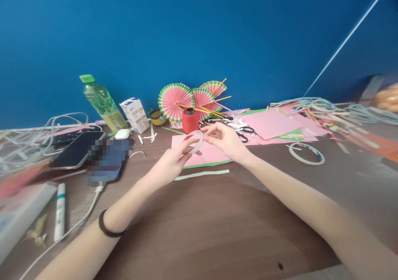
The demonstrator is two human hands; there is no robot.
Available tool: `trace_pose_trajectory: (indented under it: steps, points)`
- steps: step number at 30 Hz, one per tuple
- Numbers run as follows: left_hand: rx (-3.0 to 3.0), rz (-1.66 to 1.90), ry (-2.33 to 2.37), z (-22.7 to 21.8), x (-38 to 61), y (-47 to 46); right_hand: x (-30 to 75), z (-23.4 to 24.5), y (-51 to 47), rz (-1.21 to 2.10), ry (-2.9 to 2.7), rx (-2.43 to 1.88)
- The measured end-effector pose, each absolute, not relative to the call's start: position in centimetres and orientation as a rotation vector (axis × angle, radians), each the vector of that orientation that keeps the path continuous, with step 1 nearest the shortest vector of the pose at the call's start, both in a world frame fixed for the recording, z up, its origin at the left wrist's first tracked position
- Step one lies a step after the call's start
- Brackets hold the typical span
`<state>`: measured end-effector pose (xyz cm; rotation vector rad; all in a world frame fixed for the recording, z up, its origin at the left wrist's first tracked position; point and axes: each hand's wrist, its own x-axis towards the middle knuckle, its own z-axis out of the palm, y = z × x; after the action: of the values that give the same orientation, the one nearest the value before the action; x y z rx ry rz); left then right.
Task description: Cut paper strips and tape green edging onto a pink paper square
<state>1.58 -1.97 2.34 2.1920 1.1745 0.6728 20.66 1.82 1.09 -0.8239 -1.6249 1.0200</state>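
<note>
My left hand (168, 162) grips a white roll of tape (199, 145), held tilted on edge above the desk. At the roll's upper right rim, the bent fingertips of my right hand (229, 142) are pinched against the tape; whether a loose end lies between them is too small to see. Below both hands lies a pink paper sheet (214, 154) with a green edge. A pale strip (202, 174) rests just in front of it. Right behind the roll stands a spool of red thread (190, 122).
Pleated watermelon fans (175, 100) lean by the blue wall. At left are a green bottle (102, 103), a small carton (136, 115), phones (109, 161), a marker (60, 211) and a white cable (83, 220). Rightward lie scissors (242, 137), pink sheets (270, 122) and another tape roll (306, 162).
</note>
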Motion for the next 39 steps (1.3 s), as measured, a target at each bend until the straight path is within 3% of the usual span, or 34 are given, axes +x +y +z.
trace_pose_trajectory:
  steps: [10, 20, 26, 39]
  points:
    - [2.215, 0.661, 1.302, 2.7, 0.5, -1.2, 21.0, 2.5, 1.0, 0.929, -1.717, -0.950]
    - [1.963, 0.734, 1.186, 3.3, 0.1, -1.3, 20.4, 3.3, -0.1, 1.301, -1.597, -0.808]
    - [1.811, 0.789, 1.015, 3.3, -0.2, -0.9, 20.6, 3.2, 0.4, 1.386, -1.537, -0.777]
    - [1.771, 0.858, 1.213, 2.7, -0.5, -0.3, 20.9, 2.7, 0.5, 1.434, -1.728, -0.786]
